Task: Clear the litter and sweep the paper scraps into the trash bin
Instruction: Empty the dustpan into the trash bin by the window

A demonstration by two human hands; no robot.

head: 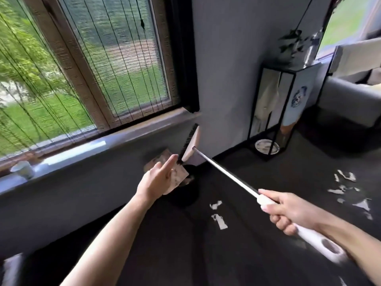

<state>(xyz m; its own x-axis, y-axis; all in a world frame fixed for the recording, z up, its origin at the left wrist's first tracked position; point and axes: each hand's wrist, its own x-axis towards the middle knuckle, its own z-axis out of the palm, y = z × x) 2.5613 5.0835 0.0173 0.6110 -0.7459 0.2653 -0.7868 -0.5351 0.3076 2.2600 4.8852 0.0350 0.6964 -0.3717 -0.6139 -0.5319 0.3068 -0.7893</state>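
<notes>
Gripping one broom [225, 171] by its white handle, the right hand [288, 213] has its fingers curled tight round the grip, low at the right. The shaft runs up and left, and the head [192, 143] hangs tilted in the air before the far wall, bristles pointing left. The left hand [158, 178] is held flat with straight fingers, holding nothing, its fingertips just beside the bristles. Behind it stands one dark bin [185, 197] under the sill [92, 149], with one tan paper [181, 174] at its mouth – whether the hand touches it I cannot tell. Two scraps [216, 204] lie on the floor right of the bin; a scatter of more [348, 176] lies further right – too blurred to count. One cup [22, 169] sits on the sill. One stand [299, 93] carries one plant [290, 44], with one dish [267, 147] beneath.
</notes>
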